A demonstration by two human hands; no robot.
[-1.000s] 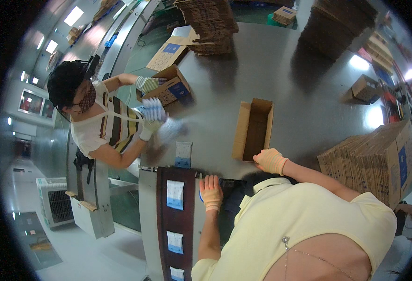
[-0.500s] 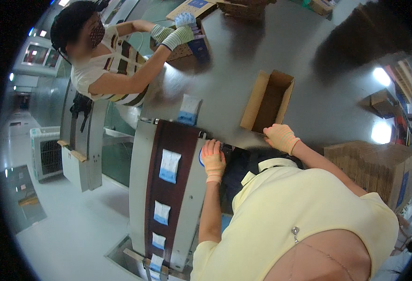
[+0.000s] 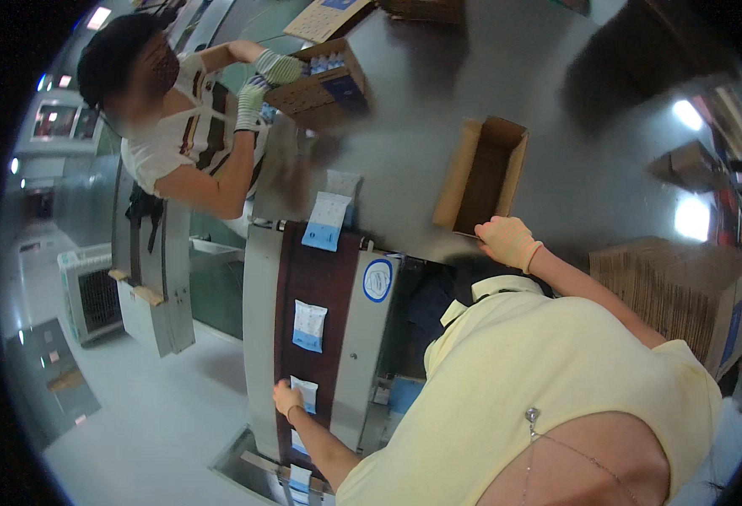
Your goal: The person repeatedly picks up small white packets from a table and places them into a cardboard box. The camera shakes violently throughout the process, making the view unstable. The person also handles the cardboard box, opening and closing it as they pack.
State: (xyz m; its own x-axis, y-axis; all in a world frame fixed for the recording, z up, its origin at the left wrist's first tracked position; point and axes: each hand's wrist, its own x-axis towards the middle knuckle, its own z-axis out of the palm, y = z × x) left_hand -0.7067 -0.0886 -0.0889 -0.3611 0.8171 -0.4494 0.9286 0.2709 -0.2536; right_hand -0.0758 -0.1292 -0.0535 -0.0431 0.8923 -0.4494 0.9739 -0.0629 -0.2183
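Observation:
My left hand [image 3: 286,396] lies low on the dark brown conveyor belt [image 3: 337,278], fingers curled against the left edge of a small white and blue packet [image 3: 307,393]; whether it grips the packet is not visible. Further up the belt lie another packet [image 3: 310,326] and one at its top end [image 3: 327,221]. My right hand [image 3: 506,242], in a pale glove, rests at the edge of the grey table [image 3: 573,160], just below an open, empty cardboard box [image 3: 480,173]. It holds nothing.
Across the table a co-worker in striped gloves reaches into a carton of blue-white packs [image 3: 316,80]. A stack of flattened cartons [image 3: 683,287] stands at right. A white cooler unit [image 3: 91,291] sits on the floor at left.
My left hand has slid from the top end of the conveyor down the belt toward me. My right hand stays by the open box. The co-worker's hands moved to the carton.

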